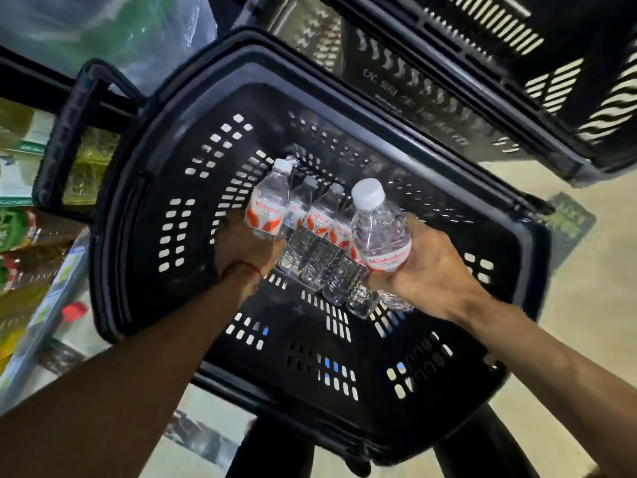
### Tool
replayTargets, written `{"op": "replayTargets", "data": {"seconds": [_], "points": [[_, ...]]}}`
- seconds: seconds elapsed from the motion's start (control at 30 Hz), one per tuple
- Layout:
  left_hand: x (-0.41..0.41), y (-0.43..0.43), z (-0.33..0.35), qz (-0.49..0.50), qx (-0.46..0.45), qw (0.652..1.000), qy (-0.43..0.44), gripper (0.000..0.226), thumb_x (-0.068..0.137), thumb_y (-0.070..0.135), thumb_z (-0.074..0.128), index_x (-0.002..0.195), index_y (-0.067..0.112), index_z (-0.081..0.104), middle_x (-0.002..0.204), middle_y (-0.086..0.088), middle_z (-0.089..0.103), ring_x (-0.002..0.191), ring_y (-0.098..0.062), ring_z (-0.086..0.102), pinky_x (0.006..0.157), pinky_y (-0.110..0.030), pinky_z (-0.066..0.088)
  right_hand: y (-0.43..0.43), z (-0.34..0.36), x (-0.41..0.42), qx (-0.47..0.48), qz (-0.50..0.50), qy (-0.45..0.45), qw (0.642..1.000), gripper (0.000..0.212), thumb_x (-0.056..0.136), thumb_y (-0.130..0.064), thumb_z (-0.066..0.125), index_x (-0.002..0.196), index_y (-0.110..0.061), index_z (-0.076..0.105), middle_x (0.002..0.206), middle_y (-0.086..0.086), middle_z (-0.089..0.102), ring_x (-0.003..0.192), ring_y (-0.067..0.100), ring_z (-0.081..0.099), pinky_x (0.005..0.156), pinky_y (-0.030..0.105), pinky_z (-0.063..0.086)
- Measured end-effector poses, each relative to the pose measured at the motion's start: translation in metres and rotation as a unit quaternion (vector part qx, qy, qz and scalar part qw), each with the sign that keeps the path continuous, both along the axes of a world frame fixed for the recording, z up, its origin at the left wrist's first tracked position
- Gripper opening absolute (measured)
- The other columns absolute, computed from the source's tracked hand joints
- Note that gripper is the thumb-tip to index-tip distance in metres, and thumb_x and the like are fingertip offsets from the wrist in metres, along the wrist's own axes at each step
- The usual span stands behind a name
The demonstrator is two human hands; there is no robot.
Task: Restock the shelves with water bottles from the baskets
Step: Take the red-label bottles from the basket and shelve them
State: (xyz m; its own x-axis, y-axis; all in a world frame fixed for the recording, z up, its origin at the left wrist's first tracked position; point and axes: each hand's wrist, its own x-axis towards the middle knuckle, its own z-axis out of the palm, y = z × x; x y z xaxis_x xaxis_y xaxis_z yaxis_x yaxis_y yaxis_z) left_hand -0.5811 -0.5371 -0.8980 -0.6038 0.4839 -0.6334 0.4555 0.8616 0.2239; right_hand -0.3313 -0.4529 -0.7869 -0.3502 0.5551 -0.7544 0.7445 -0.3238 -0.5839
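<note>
Pickup: my left hand (249, 248) clasps the left bottle (267, 205), my right hand (425, 276) the right bottle (381, 232); next both need carrying to shelves (51, 298) at nine o'clock.

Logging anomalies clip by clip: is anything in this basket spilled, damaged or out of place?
Nothing stands out. The left hand grips one capped bottle; the right hand holds a second bottle. The remaining bottles lie side by side in the black basket, with no spill visible.
</note>
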Motion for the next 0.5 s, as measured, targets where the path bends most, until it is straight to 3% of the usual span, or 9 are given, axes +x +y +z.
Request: {"op": "replayTargets", "data": {"seconds": [0.07,0.17,0.27,0.3,0.4,0.5], "points": [[0.011,-0.012,0.028,0.007,0.008,1.0,0.003,0.087,0.045,0.067,0.074,0.115,0.015,0.061,0.109,-0.008,0.069,0.096,-0.03,0.069,0.077,-0.045,0.062,0.0,0.02,0.003,0.01,0.013,-0.002,1.0,0.089,0.051,-0.044,0.086,0.132,-0.02,0.056,0.117,-0.008,0.07,0.11,0.012,0.069,0.103,0.039,0.055],[0.029,-0.02,0.077,0.042,0.051,0.998,-0.012,0.079,0.041,0.065,0.069,0.103,0.016,0.064,0.1,-0.006,0.07,0.09,-0.027,0.068,0.078,-0.037,0.059,-0.001,0.059,0.009,0.027,0.007,-0.02,0.999,0.067,0.062,-0.029,0.09,0.121,-0.019,0.059,0.109,-0.006,0.068,0.103,0.014,0.067,0.093,0.033,0.055],[0.052,-0.024,0.129,0.077,0.071,0.994,-0.037,0.071,0.056,0.047,0.089,0.111,0.01,0.063,0.095,0.0,0.068,0.083,-0.019,0.063,0.073,-0.026,0.048,-0.002,0.101,0.02,0.022,-0.035,-0.007,0.999,0.064,0.063,-0.022,0.092,0.119,-0.026,0.062,0.105,-0.012,0.072,0.098,0.005,0.069,0.086,0.026,0.053],[0.06,-0.026,0.144,0.092,0.063,0.993,-0.042,0.068,0.061,0.042,0.091,0.114,0.013,0.062,0.093,0.003,0.066,0.08,-0.016,0.062,0.072,-0.024,0.047,-0.001,0.113,0.024,0.02,-0.039,-0.004,0.999,0.064,0.062,-0.024,0.093,0.119,-0.026,0.063,0.104,-0.012,0.074,0.097,0.005,0.07,0.087,0.028,0.054],[0.08,-0.028,0.192,0.134,0.079,0.984,-0.086,0.065,0.065,0.057,0.09,0.114,0.025,0.059,0.098,0.008,0.067,0.086,-0.013,0.068,0.071,-0.016,0.054,0.007,0.158,0.037,0.015,-0.027,0.022,0.999,0.064,0.062,-0.023,0.094,0.119,-0.024,0.065,0.106,-0.008,0.077,0.098,0.009,0.073,0.094,0.039,0.059],[0.107,-0.027,0.26,0.185,0.163,0.968,-0.052,0.051,0.074,0.025,0.092,0.114,0.01,0.063,0.095,0.007,0.065,0.079,-0.007,0.062,0.058,0.003,0.04,0.014,0.208,0.052,0.026,-0.025,0.05,0.998,0.066,0.064,-0.016,0.098,0.121,-0.021,0.066,0.107,-0.008,0.077,0.099,0.006,0.073,0.092,0.031,0.059]]}}
